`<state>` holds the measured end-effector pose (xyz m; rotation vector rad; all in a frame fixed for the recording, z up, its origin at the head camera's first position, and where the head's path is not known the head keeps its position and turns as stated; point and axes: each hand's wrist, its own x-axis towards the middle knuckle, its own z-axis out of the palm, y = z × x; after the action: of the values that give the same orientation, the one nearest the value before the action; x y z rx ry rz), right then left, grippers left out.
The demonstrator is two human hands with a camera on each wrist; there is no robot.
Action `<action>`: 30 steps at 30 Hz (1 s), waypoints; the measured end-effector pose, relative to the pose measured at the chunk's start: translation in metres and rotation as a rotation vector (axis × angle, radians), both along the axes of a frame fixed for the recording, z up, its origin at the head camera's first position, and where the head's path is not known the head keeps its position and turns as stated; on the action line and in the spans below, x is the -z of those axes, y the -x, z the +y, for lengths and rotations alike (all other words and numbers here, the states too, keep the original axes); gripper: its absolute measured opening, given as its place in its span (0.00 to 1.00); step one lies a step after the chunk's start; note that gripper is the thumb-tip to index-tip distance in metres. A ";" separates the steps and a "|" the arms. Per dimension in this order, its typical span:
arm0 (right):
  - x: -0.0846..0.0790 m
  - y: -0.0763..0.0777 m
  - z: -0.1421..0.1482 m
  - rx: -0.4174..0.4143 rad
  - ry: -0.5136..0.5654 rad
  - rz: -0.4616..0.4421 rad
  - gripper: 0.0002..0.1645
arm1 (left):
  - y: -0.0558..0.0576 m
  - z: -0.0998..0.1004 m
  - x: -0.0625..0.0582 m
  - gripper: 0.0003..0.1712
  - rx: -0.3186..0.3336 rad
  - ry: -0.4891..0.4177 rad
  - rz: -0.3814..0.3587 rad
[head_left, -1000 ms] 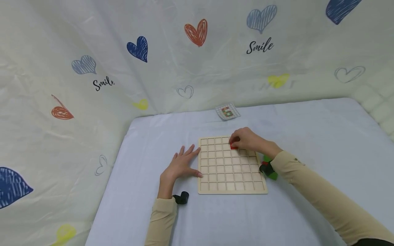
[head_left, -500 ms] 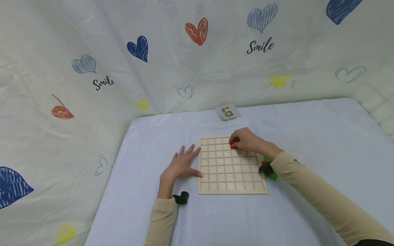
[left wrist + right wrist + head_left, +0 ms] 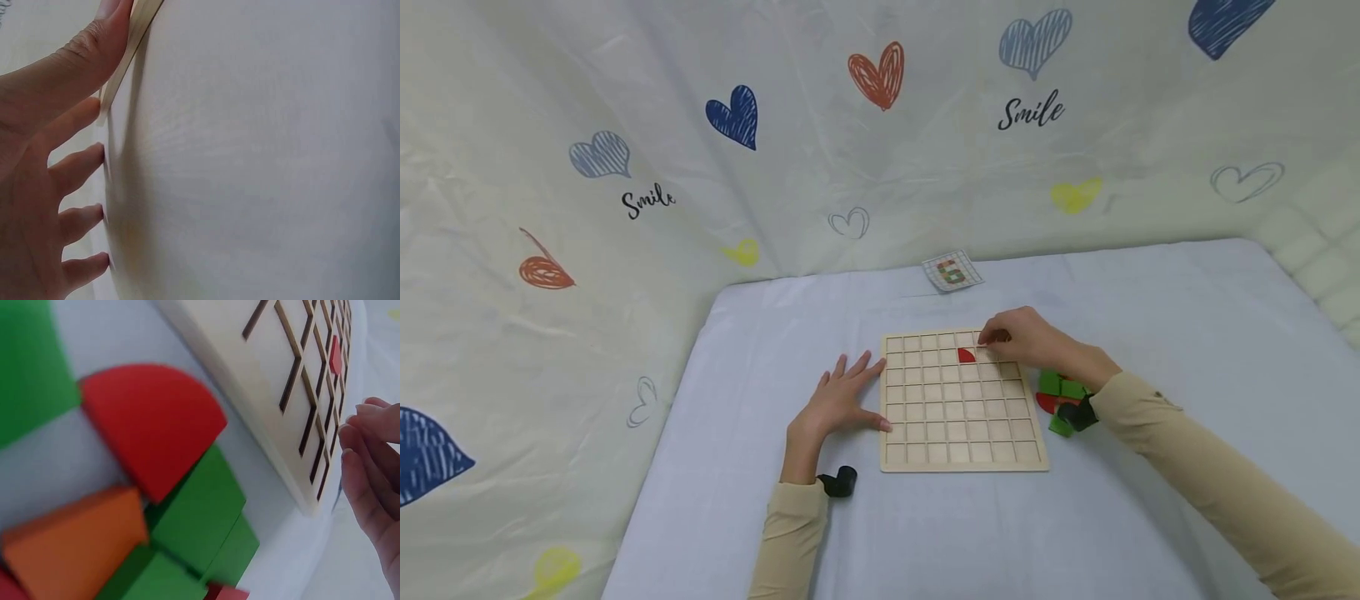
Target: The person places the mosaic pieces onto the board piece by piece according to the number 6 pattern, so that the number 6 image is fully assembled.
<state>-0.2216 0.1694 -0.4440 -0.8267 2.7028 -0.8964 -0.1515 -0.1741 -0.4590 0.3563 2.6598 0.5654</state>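
A wooden grid board (image 3: 945,408) lies on the white-covered table. In one of its upper squares sits a red quarter-circle piece (image 3: 966,356), also visible on the board in the right wrist view. My right hand (image 3: 1028,337) hovers over the board's upper right part, just right of that piece and apart from it. Its fingers (image 3: 359,478) are loosely bent, with nothing seen between them and the thumb. My left hand (image 3: 841,402) is spread at the board's left edge, thumb (image 3: 100,53) and index finger touching the rim.
Beside the board's right edge lies a group of loose pieces: green blocks (image 3: 200,512), a red quarter-circle block (image 3: 156,425) and an orange block (image 3: 81,544). A small patterned card (image 3: 952,272) lies at the table's back, before a printed curtain (image 3: 805,192).
My right hand has let go of the red quarter-circle piece and moved right, uncovering it and more loose blocks. My left hand keeps its place.
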 end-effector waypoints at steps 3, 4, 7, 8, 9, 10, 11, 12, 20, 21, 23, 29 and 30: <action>-0.001 -0.002 0.010 0.009 -0.006 -0.019 0.09 | 0.001 0.000 0.000 0.64 0.000 0.002 0.002; -0.002 -0.003 0.013 0.012 -0.007 -0.024 0.09 | 0.001 0.000 0.001 0.64 0.000 0.001 0.002; -0.004 -0.007 0.021 0.033 -0.019 -0.035 0.09 | 0.001 0.000 0.001 0.64 0.001 0.001 0.006; -0.004 -0.008 0.024 0.039 -0.024 -0.036 0.09 | 0.001 0.000 0.001 0.64 0.000 0.000 0.003; -0.005 -0.010 0.026 0.047 -0.031 -0.035 0.09 | 0.001 0.001 0.001 0.64 -0.001 -0.001 0.002; -0.005 -0.011 0.029 0.049 -0.035 -0.030 0.09 | 0.002 0.001 0.001 0.63 -0.002 -0.001 0.003; -0.005 -0.012 0.031 0.053 -0.041 -0.026 0.09 | 0.002 0.001 0.002 0.64 -0.002 -0.002 0.004; -0.005 -0.013 0.034 0.056 -0.048 -0.021 0.09 | 0.002 0.001 0.002 0.64 -0.003 -0.003 0.003; -0.002 -0.019 0.052 0.106 -0.086 -0.039 0.10 | 0.000 0.002 0.002 0.64 -0.009 0.003 -0.004; -0.001 -0.020 0.054 0.110 -0.089 -0.043 0.10 | 0.000 0.002 0.002 0.64 -0.009 0.003 -0.003; -0.001 -0.021 0.058 0.114 -0.091 -0.051 0.10 | -0.001 0.002 0.001 0.63 -0.008 0.002 0.000; -0.004 -0.025 0.069 0.108 -0.110 -0.117 0.11 | -0.002 0.003 -0.003 0.63 -0.011 -0.013 -0.001; -0.005 -0.026 0.070 0.104 -0.114 -0.127 0.11 | -0.002 0.003 -0.004 0.63 -0.012 -0.014 -0.002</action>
<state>-0.1959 0.2393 -0.4394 -0.5907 2.6769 -0.7785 -0.1494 -0.1707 -0.4553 0.3436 2.6591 0.5883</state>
